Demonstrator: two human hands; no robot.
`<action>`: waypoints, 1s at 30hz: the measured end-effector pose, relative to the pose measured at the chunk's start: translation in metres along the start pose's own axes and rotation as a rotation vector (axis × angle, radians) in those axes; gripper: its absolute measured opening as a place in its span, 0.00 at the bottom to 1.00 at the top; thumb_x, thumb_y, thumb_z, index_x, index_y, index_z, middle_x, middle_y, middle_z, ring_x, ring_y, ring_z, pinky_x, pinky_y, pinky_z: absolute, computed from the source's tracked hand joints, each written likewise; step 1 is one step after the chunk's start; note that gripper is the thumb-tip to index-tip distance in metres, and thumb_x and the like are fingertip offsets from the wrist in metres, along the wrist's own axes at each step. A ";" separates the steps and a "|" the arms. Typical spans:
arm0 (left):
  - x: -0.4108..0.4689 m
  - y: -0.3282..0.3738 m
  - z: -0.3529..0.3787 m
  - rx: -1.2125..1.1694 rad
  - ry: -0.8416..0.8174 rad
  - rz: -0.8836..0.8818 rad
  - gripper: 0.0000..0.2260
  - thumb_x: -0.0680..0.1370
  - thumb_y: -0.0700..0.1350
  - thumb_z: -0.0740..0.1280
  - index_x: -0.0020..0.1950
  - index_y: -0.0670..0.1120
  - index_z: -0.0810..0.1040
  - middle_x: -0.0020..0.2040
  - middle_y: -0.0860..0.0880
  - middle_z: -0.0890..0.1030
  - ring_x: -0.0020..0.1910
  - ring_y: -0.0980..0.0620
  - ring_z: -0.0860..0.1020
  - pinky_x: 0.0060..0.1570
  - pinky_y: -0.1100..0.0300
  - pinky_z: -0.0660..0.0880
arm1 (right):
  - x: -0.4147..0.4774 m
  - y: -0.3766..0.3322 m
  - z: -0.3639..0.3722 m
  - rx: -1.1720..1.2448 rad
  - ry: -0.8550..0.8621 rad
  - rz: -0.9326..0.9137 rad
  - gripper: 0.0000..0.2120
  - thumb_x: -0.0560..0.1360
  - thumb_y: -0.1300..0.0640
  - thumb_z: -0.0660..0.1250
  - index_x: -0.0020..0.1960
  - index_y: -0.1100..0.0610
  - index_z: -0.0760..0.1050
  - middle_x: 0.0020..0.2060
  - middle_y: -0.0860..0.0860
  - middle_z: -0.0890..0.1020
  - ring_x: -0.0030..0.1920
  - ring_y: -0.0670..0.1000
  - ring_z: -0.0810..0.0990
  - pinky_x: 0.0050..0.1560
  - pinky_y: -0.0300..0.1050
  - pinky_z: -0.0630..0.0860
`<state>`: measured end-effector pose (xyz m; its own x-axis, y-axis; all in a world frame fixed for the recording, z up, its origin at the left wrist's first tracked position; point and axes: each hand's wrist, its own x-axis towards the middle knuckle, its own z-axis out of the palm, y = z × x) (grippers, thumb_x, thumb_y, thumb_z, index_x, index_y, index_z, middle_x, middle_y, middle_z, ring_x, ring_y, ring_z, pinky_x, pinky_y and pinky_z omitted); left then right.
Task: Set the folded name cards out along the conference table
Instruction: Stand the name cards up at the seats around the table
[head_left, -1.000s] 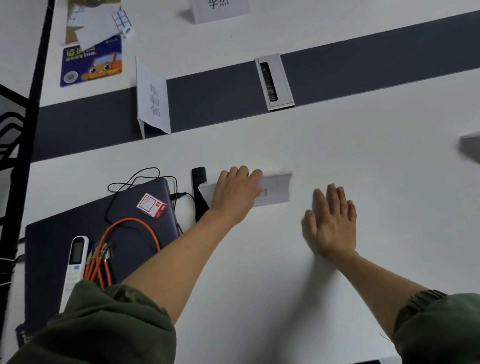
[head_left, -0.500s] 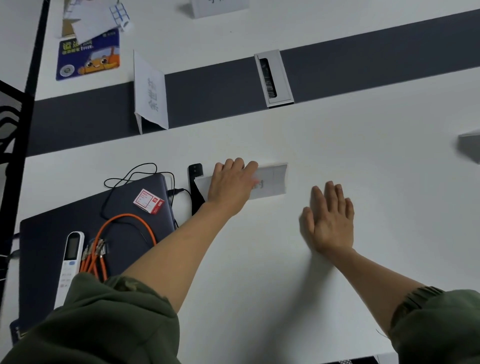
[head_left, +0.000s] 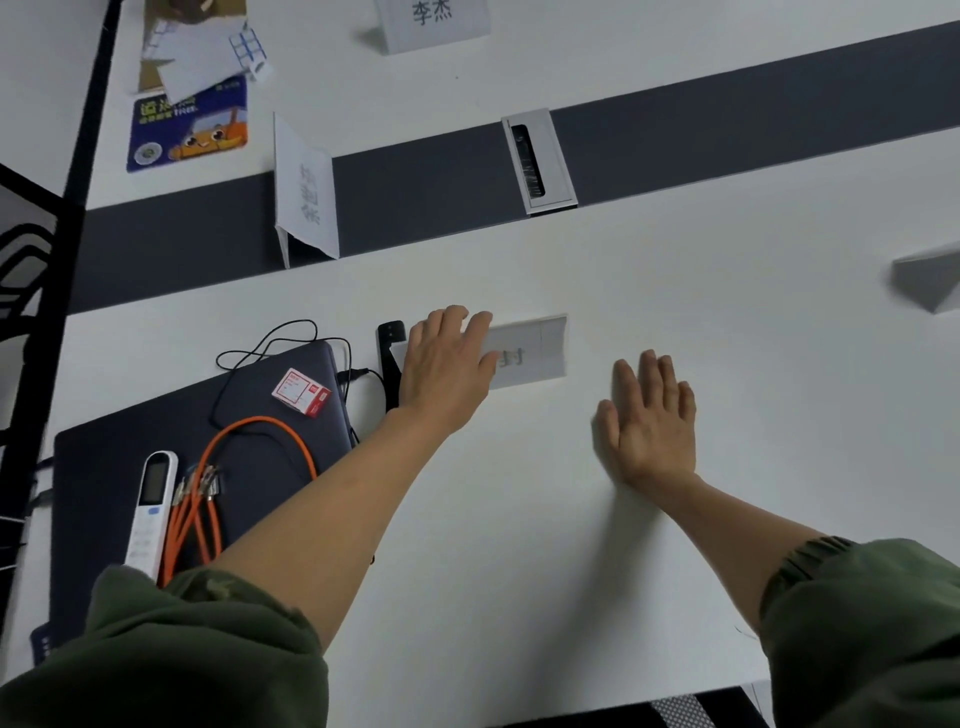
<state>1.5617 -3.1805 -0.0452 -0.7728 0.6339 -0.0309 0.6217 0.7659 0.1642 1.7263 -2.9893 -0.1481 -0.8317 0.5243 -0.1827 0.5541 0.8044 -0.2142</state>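
Left hand (head_left: 447, 366) on flat name card (head_left: 524, 353); laptop (head_left: 197, 447) to its left, right hand (head_left: 649, 421) on worktop (head_left: 727, 322) to its right.

left hand (head_left: 448, 367) flat on name card (head_left: 530, 352); right hand (head_left: 649, 423) flat on table (head_left: 519, 545)
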 end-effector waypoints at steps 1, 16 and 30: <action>-0.009 0.002 -0.004 -0.003 0.019 0.004 0.17 0.80 0.49 0.61 0.68 0.46 0.71 0.63 0.45 0.73 0.61 0.43 0.70 0.61 0.51 0.64 | -0.003 0.000 -0.001 0.000 -0.014 -0.008 0.28 0.81 0.44 0.47 0.79 0.51 0.50 0.79 0.57 0.50 0.79 0.57 0.44 0.77 0.57 0.45; -0.050 0.167 -0.028 -0.064 -0.194 0.043 0.12 0.81 0.47 0.57 0.61 0.47 0.75 0.54 0.48 0.79 0.52 0.45 0.78 0.47 0.54 0.72 | -0.062 0.180 -0.112 0.074 -0.218 0.151 0.18 0.78 0.51 0.61 0.66 0.51 0.74 0.63 0.52 0.76 0.62 0.55 0.75 0.56 0.47 0.71; 0.010 0.422 -0.016 -0.196 -0.231 0.018 0.16 0.81 0.48 0.60 0.68 0.47 0.70 0.63 0.47 0.73 0.60 0.46 0.74 0.54 0.53 0.72 | -0.085 0.461 -0.198 0.019 -0.176 0.321 0.21 0.80 0.48 0.60 0.71 0.53 0.69 0.64 0.55 0.74 0.63 0.56 0.74 0.58 0.49 0.72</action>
<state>1.8142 -2.8526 0.0390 -0.6980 0.6725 -0.2461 0.5814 0.7328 0.3535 2.0454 -2.6072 -0.0413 -0.5977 0.6916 -0.4056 0.7877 0.6007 -0.1364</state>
